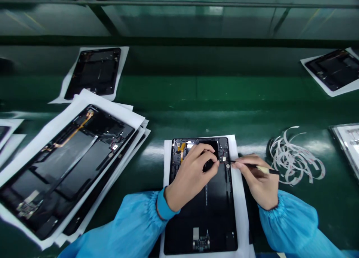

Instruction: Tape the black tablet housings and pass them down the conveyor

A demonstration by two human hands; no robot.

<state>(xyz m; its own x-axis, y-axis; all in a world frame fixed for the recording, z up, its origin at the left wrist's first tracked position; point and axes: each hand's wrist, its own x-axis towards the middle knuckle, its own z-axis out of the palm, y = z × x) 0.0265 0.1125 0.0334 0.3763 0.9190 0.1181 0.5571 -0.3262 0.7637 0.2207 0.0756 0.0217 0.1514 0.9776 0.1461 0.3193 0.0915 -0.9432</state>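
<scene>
Left grip (pixel 190 175) pinched on black film (pixel 211 147), right grip (pixel 259 181) closed around a slim pick (pixel 244 163); tablet casing (pixel 202 220) light, fragile, best held by edges.

No text can be read on the small stickers (pixel 196 233) of the tablet housing (pixel 207 216).

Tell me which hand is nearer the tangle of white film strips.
Right. The right hand, holding a slim black tool, lies just beside the white film strips, on their left; the left hand is farther off, over the black tablet back.
</scene>
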